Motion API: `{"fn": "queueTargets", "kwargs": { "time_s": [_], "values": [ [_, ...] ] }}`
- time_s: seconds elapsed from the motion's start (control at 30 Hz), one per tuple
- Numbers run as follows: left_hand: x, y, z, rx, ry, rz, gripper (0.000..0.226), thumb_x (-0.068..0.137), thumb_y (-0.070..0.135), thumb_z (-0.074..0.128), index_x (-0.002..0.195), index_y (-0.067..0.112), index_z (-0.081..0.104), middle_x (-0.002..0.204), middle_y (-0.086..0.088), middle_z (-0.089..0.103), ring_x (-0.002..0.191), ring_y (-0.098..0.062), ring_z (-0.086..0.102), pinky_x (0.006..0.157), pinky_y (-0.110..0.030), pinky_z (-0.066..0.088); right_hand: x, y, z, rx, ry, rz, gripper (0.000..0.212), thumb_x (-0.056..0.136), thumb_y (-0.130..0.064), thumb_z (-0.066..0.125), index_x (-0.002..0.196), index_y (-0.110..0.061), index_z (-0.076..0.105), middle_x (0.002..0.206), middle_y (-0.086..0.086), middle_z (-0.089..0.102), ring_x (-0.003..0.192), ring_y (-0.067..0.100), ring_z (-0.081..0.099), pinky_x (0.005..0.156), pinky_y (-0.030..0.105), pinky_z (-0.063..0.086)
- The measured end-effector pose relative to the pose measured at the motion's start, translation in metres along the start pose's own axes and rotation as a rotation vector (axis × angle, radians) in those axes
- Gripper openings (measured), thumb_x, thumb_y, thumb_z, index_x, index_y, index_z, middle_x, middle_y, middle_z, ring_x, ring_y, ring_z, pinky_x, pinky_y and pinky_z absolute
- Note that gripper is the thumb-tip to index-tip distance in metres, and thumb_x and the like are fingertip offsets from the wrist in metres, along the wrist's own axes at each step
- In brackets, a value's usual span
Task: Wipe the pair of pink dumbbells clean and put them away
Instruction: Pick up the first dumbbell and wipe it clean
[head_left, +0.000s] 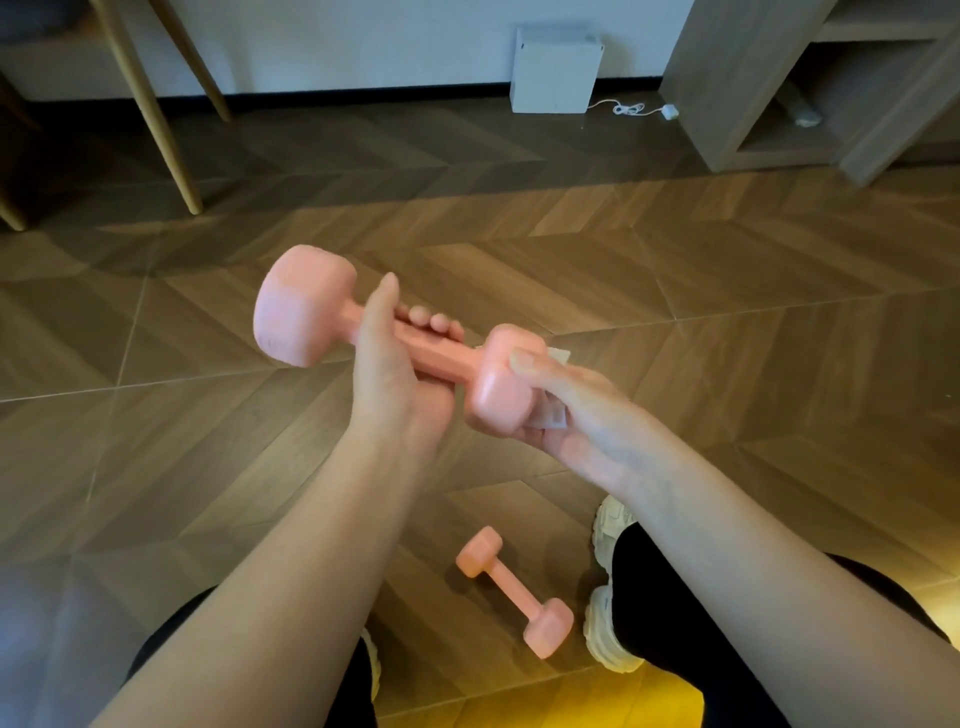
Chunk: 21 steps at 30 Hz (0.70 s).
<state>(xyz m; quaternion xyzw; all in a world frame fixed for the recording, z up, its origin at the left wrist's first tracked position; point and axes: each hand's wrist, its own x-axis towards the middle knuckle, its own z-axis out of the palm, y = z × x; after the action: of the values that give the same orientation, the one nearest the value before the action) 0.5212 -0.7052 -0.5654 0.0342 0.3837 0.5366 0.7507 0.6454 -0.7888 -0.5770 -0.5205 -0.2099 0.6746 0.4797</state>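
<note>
I hold one pink dumbbell (306, 306) in the air over the floor, tilted with its far head up and to the left. My left hand (389, 374) is wrapped around its handle. My right hand (566, 405) cups the near head and presses a small white wipe (553, 415) against it; the wipe is mostly hidden under my fingers. The second pink dumbbell (514, 592) lies on the wooden floor between my feet, untouched.
My white shoes (608, 613) stand right of the floor dumbbell. A white box (553, 70) with a cable sits by the far wall. A wooden shelf unit (810, 88) stands at the upper right, chair legs (161, 114) at the upper left.
</note>
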Motion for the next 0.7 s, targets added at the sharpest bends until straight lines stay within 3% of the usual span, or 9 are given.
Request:
{"fn": "queueTargets", "kwargs": {
  "time_s": [0.1,0.2,0.27,0.33,0.4,0.43,0.53,0.63,0.7],
  "values": [
    [0.001,0.009,-0.001,-0.034,0.04,0.003,0.034,0.093,0.02,0.054,0.064,0.021,0.035,0.046,0.008,0.031,0.037,-0.01,0.032,0.043,-0.018,0.037,-0.001,0.005,0.006,-0.201,0.007,-0.171,0.057,0.073,-0.033,0.08,0.126,-0.02,0.065,0.117,0.0,0.072,0.108,0.013,0.067,0.092,0.03,0.054],
    [0.001,0.017,-0.001,-0.022,0.026,0.016,0.034,0.092,0.018,0.05,0.063,0.022,0.033,0.046,0.008,0.027,0.037,-0.01,0.028,0.043,-0.018,0.034,-0.009,0.01,0.008,-0.559,0.046,-0.499,0.05,0.085,-0.037,0.074,0.133,-0.031,0.06,0.128,-0.012,0.064,0.116,0.001,0.058,0.09,0.016,0.05],
    [0.001,0.021,-0.001,-0.01,0.024,0.033,0.033,0.091,0.017,0.05,0.063,0.021,0.033,0.047,0.008,0.028,0.038,-0.01,0.028,0.044,-0.02,0.034,-0.015,0.014,0.008,-0.809,0.075,-0.697,0.058,0.09,-0.037,0.069,0.143,-0.025,0.05,0.145,-0.012,0.052,0.134,0.003,0.045,0.104,0.023,0.045],
    [0.001,0.024,-0.002,0.002,0.033,0.043,0.033,0.091,0.017,0.051,0.064,0.021,0.033,0.048,0.008,0.028,0.04,-0.011,0.028,0.045,-0.022,0.035,-0.019,0.016,0.01,-0.954,0.025,-0.844,0.061,0.092,-0.034,0.064,0.147,-0.016,0.044,0.155,-0.003,0.042,0.145,0.011,0.033,0.117,0.044,0.034],
    [0.001,0.025,-0.003,-0.008,0.036,0.035,0.034,0.091,0.016,0.05,0.063,0.021,0.032,0.048,0.008,0.027,0.04,-0.011,0.028,0.047,-0.024,0.033,-0.019,0.016,0.012,-0.975,-0.036,-0.931,0.053,0.096,-0.033,0.056,0.144,-0.014,0.046,0.157,0.003,0.039,0.149,0.016,0.026,0.12,0.055,0.023],
    [0.001,0.025,-0.002,-0.018,0.033,0.029,0.035,0.091,0.016,0.05,0.063,0.021,0.031,0.048,0.008,0.027,0.04,-0.011,0.027,0.048,-0.024,0.032,-0.018,0.014,0.012,-0.918,-0.036,-0.935,0.048,0.097,-0.033,0.052,0.142,-0.018,0.049,0.157,0.003,0.038,0.149,0.016,0.025,0.121,0.052,0.021],
    [-0.001,0.023,-0.001,-0.033,0.023,0.02,0.035,0.091,0.015,0.051,0.063,0.021,0.031,0.048,0.007,0.027,0.04,-0.011,0.027,0.047,-0.023,0.032,-0.014,-0.001,0.011,-0.485,0.065,-0.568,0.059,0.088,-0.052,0.056,0.143,-0.035,0.044,0.154,-0.007,0.04,0.139,0.006,0.04,0.111,0.027,0.036],
    [-0.004,0.019,-0.001,-0.006,-0.002,0.001,0.036,0.09,0.015,0.052,0.061,0.021,0.031,0.049,0.007,0.026,0.04,-0.011,0.027,0.045,-0.022,0.033,-0.007,-0.006,0.005,-0.127,-0.105,0.006,0.07,0.081,-0.054,0.063,0.144,-0.028,0.046,0.128,0.003,0.061,0.103,0.018,0.063,0.093,0.05,0.051],
    [-0.006,0.016,-0.001,0.025,-0.027,-0.011,0.036,0.089,0.015,0.051,0.061,0.021,0.031,0.049,0.007,0.025,0.04,-0.011,0.025,0.043,-0.022,0.033,-0.006,-0.003,0.004,-0.08,-0.213,0.088,0.058,0.084,-0.042,0.066,0.136,-0.02,0.054,0.118,0.012,0.064,0.101,0.027,0.064,0.089,0.054,0.054]
  ]
}}
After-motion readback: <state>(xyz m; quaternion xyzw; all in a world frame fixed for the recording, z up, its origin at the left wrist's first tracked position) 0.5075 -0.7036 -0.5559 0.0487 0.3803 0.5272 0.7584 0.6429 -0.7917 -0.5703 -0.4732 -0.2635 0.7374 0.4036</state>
